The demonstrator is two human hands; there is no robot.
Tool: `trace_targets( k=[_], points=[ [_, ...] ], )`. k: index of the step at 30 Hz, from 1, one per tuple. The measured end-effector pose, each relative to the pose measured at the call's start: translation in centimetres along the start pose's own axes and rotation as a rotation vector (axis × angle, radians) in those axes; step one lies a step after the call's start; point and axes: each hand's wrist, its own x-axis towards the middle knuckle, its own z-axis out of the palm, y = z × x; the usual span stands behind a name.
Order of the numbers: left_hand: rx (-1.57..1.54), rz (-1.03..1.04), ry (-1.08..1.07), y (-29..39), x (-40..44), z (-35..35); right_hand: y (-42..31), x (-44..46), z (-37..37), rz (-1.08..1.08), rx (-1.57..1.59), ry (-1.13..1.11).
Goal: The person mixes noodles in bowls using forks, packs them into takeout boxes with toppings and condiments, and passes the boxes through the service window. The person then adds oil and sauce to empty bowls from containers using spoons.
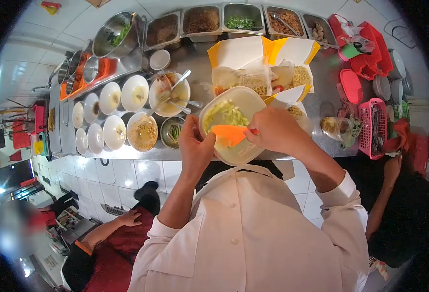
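In the head view, a pale plastic tub [238,157] of chopped light-green vegetable [230,113] sits before the wearer's torso. The left hand [196,145] grips its left side; the right hand's [276,127] fingers are wrapped around an orange scoop [228,138] dipped inside the tub. Opened noodle boxes [241,51] crowd its far side. Just left of it stand a small steel bowl [166,138] of green pieces and a cutlery-filled bowl [187,86]; white bowls [113,129] line up farther left. Well right of it are a plastic jar [332,127] and a pink basket [365,127].
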Motion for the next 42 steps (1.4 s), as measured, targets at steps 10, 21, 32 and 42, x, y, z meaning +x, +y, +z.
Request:
trace_targets(
  k=[10, 21, 32, 42],
  points=[
    [-0.063, 0.019, -0.013, 0.2, -0.5, -0.2, -1.0, 1.6, 3.6, -0.119, -0.193, 0.118],
    [-0.117, 0.005, 0.021, -0.2, -1.0, -0.8, -2.2, -0.1, 1.0, -0.076, -0.064, -0.002],
    [-0.147, 0.049, 0.003, 0.2, -0.8, -0.6, -1.1, -0.2, 3.2, -0.164, -0.088, 0.151],
    [0.021, 0.042, -0.014, -0.2, -0.6, -0.9, -0.7, -1.0, 0.8, -0.091, 0.012, 0.024]
  ],
)
